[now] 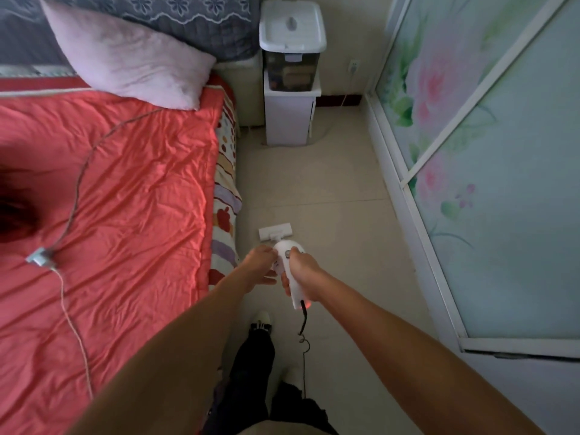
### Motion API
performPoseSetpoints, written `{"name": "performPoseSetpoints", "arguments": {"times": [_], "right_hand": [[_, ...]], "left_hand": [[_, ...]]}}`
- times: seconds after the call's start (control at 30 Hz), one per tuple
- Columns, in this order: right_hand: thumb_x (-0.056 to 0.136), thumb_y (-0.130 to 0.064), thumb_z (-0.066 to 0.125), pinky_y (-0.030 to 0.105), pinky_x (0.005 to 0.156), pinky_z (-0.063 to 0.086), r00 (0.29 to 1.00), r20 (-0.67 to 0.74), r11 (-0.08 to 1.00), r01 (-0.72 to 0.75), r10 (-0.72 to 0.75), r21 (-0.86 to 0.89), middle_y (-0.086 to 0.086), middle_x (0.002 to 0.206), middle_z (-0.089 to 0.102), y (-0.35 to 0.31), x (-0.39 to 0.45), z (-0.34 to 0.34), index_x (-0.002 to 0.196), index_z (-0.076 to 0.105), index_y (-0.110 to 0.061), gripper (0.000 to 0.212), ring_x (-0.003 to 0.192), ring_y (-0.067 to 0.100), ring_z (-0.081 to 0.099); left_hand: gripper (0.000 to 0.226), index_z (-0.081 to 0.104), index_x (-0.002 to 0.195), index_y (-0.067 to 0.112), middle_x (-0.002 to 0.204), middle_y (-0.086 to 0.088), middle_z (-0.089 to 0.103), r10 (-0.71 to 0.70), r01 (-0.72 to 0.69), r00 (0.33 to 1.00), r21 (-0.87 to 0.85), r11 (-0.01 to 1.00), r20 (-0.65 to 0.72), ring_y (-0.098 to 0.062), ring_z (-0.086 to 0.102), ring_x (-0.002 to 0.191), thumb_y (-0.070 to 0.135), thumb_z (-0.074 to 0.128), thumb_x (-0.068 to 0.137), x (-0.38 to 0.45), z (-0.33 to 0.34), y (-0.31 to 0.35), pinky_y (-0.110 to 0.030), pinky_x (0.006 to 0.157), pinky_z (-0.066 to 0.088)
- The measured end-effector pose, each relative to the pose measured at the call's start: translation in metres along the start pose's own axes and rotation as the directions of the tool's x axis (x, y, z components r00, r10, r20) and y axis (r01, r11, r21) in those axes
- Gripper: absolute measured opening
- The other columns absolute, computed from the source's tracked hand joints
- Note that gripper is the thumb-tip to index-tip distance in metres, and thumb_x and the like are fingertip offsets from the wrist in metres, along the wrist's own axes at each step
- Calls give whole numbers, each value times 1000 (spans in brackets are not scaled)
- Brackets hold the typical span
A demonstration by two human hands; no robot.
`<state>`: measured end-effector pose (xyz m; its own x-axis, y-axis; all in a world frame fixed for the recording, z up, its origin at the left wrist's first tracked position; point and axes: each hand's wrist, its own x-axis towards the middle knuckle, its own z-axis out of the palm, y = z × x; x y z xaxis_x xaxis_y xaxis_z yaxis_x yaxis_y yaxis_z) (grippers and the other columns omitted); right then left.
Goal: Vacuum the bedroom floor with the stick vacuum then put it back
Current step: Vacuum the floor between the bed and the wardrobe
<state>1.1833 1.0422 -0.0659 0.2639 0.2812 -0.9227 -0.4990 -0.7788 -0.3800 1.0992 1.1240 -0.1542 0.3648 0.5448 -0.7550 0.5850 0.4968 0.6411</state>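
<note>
With the right hand (302, 271) clasped round the vacuum (290, 268) and the left hand (262, 262) fingering its body, the head (276, 233) is best kept flat on the floor (329, 183) beside the bed (125, 183).

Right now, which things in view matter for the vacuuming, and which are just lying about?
Job: vacuum, held by right hand, left hand touching its body; floor head; power cord; floor.

Lying about: pillow, charger cable, storage bin, cabinet.
</note>
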Motion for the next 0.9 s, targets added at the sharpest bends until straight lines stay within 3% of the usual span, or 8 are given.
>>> {"name": "performPoseSetpoints", "arguments": {"times": [0.1,0.27,0.4,0.57,0.67,0.77,0.9], "right_hand": [[106,-39,34,29,57,37,1000,-5,998,12,-12,-69,8,61,46,-4,4,4,80,55,-5,48,51,21,40],[105,-43,37,28,47,38,998,-50,999,27,-28,-34,11,63,49,-20,28,17,97,58,0,48,48,22,45],[104,-43,39,29,49,39,998,-65,1000,22,-23,-13,12,65,51,-50,46,35,97,59,2,49,50,22,46],[100,-46,46,29,50,44,993,-112,1000,-21,24,19,14,67,56,-100,79,64,95,62,1,50,50,23,51],[100,-49,43,38,69,53,991,-133,1000,16,-14,14,15,80,61,-127,101,79,108,64,1,55,66,27,58],[101,-50,37,45,90,54,988,-138,998,67,-69,-20,16,94,61,-154,119,89,124,62,2,62,84,29,59],[103,-48,37,48,95,53,987,-124,994,100,-103,-34,18,98,62,-184,134,91,128,59,4,62,87,29,59]], "left_hand": [[30,60,122,12,110,-17,68,12,-13,1000,-19,1000,-27,-33,70,100,24,45,99,4,-1,0,-47,85,60],[31,58,124,13,110,-15,67,18,-19,1000,-32,999,-26,-31,69,98,24,46,99,24,-15,9,-38,71,60],[32,57,126,13,115,-16,66,25,-25,1000,-18,1000,-11,-32,67,104,22,43,99,49,-33,33,-39,76,59],[33,58,125,11,112,-17,67,18,-18,1000,-13,1000,-3,-31,67,99,22,43,97,88,-66,67,-37,71,56],[32,58,123,11,101,-12,67,11,-11,1000,-5,1000,-1,-30,67,95,21,43,97,118,-83,88,-41,75,59],[33,58,125,11,99,-11,65,6,-6,1000,13,1000,-1,-28,66,90,21,44,97,145,-97,111,-37,67,57],[35,55,129,11,115,-18,64,27,-27,1000,50,998,3,-31,65,100,21,43,98,168,-107,137,-37,67,58]]}}
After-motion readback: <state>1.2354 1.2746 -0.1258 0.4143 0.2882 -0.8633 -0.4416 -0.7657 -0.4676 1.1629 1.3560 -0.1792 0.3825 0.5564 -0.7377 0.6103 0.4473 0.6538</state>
